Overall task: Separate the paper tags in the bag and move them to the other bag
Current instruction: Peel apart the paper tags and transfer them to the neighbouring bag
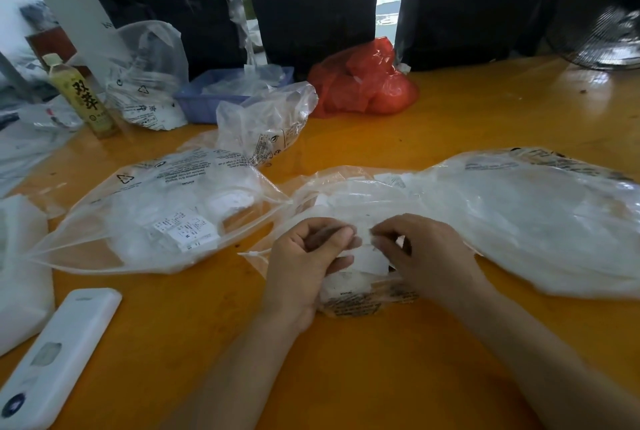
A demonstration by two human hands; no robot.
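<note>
Paper tags (367, 258) sit pinched between both hands just above the orange table (381, 377), at the near mouth of the big clear bag (540, 221) that spreads away to the right of the hands. In the head view, the only one given, the left hand (304, 263) curls its fingers round a small bundle of white slips, palm turned inward, seemingly to steady the stack. The right hand (419, 253) nips the top slip between thumb and fingertips, probably to peel it off the others. Neither hand is spread flat.

Left of the hands lies a second clear bag (156, 218), part filled with white tags and printed labels; its mouth seems to point toward the hands, which would make it a handy place for separated tags, though I cannot be sure it is the receiving bag. Beyond that bag stand a smaller crumpled bag (266, 124), a blue tray (207, 100), a red bag (363, 79) and a bottle (81, 97). A white remote-like device (59, 357) lies at the near left of the hands.
</note>
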